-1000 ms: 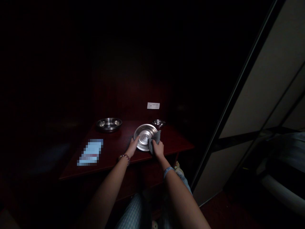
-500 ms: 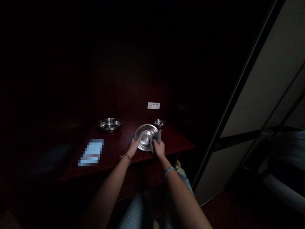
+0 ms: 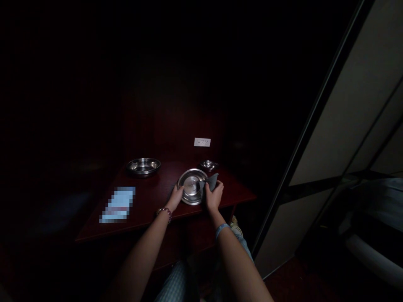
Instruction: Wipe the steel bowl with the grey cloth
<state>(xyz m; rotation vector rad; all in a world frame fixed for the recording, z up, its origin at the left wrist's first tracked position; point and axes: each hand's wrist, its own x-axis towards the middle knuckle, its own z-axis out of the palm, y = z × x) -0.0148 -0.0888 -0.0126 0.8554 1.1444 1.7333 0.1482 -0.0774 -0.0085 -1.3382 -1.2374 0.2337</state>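
Note:
A round, shallow steel plate [image 3: 190, 188] is tilted toward me above the front part of the dark red table [image 3: 151, 197]. My left hand [image 3: 176, 196] grips its left rim, thumb on the inside and fingers hidden behind. In my right hand [image 3: 214, 195] is a grey cloth [image 3: 211, 182], pinched at the plate's right rim. The cloth covers part of that rim and the plate's inner right side.
A larger steel bowl [image 3: 144, 166] stands at the table's back left. A small steel bowl [image 3: 209, 165] sits behind the plate. A blurred light-blue sheet [image 3: 118, 204] lies at left. A white socket [image 3: 202, 142] is on the back wall.
My right hand has shifted slightly right and turned at the plate's rim, with the cloth's upper corner moving outward. My left hand keeps its hold. The whole view has shifted slightly.

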